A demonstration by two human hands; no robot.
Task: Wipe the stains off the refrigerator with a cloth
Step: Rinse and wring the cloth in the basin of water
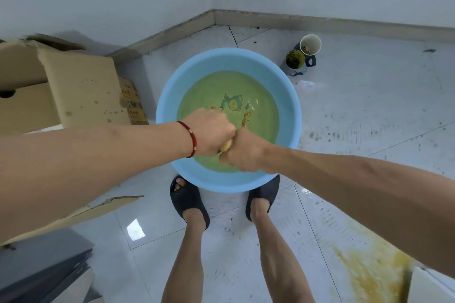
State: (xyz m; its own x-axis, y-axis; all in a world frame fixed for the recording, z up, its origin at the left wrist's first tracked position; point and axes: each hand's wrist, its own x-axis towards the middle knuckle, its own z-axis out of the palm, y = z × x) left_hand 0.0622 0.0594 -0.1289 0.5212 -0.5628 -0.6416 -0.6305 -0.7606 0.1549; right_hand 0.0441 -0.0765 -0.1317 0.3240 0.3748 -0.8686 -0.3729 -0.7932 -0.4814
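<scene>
Cloth [226,146], yellow and mostly hidden, shows as a small bulge between two fists held over a blue basin [167,110] on the tiled floor [369,110]. From the head view, the left hand [209,131], with a red cord bracelet [190,139] at the wrist, is curled tight around one end, and the right hand [242,150] is clenched around the other, knuckles touching. The basin holds murky green water with yellowish bits. Left of it a cardboard box [73,91] bears red print too blurred to read. Near the wall stand two cups [302,53], one white, one with dark green contents. A yellow stain [369,268] spreads on the tiles.
</scene>
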